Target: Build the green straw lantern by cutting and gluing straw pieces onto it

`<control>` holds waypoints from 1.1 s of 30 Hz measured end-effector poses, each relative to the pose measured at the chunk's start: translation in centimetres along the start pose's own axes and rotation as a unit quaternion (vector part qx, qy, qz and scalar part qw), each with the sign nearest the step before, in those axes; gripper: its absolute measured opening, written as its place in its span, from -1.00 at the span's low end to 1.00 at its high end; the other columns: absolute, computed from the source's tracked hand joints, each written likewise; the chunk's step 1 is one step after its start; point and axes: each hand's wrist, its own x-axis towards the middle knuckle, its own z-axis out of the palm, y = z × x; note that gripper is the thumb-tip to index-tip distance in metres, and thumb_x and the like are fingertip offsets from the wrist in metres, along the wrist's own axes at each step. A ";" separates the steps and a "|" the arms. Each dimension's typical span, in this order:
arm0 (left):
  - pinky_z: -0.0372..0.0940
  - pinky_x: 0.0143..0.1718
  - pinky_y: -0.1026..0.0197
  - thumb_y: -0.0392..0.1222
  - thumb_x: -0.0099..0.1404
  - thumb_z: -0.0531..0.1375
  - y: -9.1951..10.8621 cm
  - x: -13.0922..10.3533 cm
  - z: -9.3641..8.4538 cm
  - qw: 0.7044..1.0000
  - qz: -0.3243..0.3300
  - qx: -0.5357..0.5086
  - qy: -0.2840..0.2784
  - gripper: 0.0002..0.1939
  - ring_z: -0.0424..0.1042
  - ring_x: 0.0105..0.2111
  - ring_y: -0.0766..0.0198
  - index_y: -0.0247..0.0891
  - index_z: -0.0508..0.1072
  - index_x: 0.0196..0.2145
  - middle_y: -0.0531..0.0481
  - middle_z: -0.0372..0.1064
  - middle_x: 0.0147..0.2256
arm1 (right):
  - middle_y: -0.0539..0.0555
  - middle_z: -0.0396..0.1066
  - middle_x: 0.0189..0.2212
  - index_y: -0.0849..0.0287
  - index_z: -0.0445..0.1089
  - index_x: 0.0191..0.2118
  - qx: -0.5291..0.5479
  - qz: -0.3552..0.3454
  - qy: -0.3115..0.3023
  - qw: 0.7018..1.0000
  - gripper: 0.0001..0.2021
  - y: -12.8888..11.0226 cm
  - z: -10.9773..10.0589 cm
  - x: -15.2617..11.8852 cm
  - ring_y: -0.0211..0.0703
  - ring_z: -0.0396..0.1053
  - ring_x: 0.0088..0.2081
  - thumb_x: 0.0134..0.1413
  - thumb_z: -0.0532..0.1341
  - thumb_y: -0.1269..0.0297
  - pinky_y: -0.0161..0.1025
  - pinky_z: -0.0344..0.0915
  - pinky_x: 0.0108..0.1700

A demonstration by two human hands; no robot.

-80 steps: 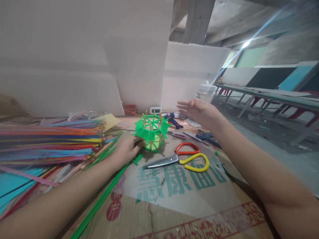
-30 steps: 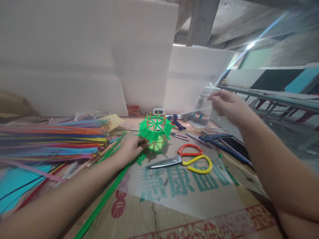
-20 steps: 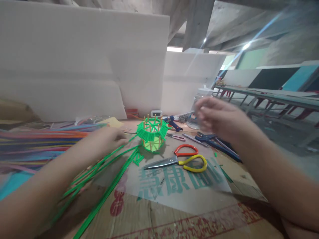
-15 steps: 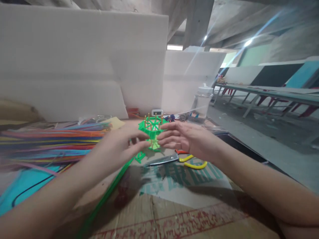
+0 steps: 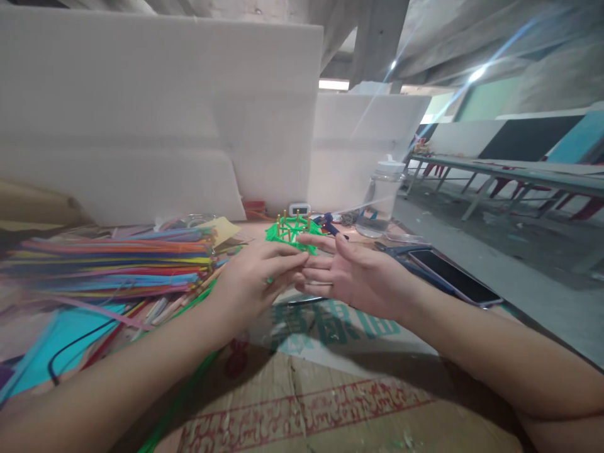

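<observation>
L hand (image 5: 250,280) half-curled, fingertips meeting those of R hand (image 5: 370,277); can't tell if L has hold of anything. R hand mostly open, nothing seen in it, palm prob. angled so L fingertips can get at it. Bright green fuzzy craft piece w/ upright tan wooden sticks (image 5: 274,232) stands just behind hands, partly hidden, prob. central for easy reach. Multicolour fuzzy-stem bundle (image 5: 117,264) at L, black-screened phone (image 5: 455,277) at R, prob. clear of workspace.
</observation>
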 end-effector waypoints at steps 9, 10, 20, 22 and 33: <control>0.38 -0.06 0.09 -0.15 0.42 0.10 0.1 0.6 -1.6 0.969 -0.190 -0.157 -0.025 -0.85 0.50 -0.10 0.18 -0.21 0.41 -0.29 -0.08 0.53 -0.13 | 0.15 0.43 0.02 0.10 0.34 0.09 -0.213 -0.003 0.007 0.977 -0.57 -2.3 -0.9 -0.7 -0.13 0.46 -0.04 0.17 0.27 0.03 -0.11 0.39 0.04; 0.40 -0.08 0.08 -0.09 0.43 0.08 0.2 0.9 -2.2 0.943 -0.241 -0.230 -0.009 -0.82 0.50 -0.09 0.16 -0.21 0.36 -0.29 -0.11 0.51 -0.07 | 0.11 0.47 -0.07 0.12 0.37 0.04 -0.281 -0.025 0.029 0.959 -0.63 -2.9 -1.0 -0.8 -0.19 0.49 -0.13 0.18 0.28 0.08 -0.18 0.42 -0.04; 0.12 -0.61 0.29 0.09 0.41 0.04 -0.3 2.1 -5.9 0.864 -0.366 -0.343 -0.037 -0.68 0.07 -0.65 0.40 -0.17 0.28 -0.38 0.16 -0.02 -0.64 | 0.02 0.55 -0.42 0.19 0.52 -0.11 -0.616 0.004 0.002 0.788 -0.80 -3.4 -1.2 -0.7 -0.24 0.48 -0.37 0.19 0.23 0.30 -0.29 0.35 -0.30; 0.09 -0.61 0.29 0.15 0.37 0.06 -0.8 2.0 -6.4 0.887 -0.364 -0.275 -0.072 -0.64 0.12 -0.62 0.38 -0.19 0.37 -0.36 0.12 0.08 -0.62 | 0.02 0.56 -0.43 0.17 0.56 -0.28 -0.631 0.005 -0.014 0.776 -0.84 -4.6 -1.3 -1.3 -0.22 0.50 -0.34 0.20 0.23 0.27 -0.27 0.38 -0.25; 0.27 -0.40 0.35 -0.22 0.13 0.27 -1.2 -0.1 -4.8 0.827 -0.231 -0.172 -0.483 -0.90 0.47 -0.39 0.31 -0.06 0.59 -0.48 0.11 0.52 -0.33 | 0.06 0.52 -0.32 -0.06 0.60 -0.26 -0.579 -0.211 0.106 0.781 -0.92 -11.4 -0.9 -8.0 -0.28 0.40 -0.48 0.12 0.33 0.20 -0.28 0.34 -0.47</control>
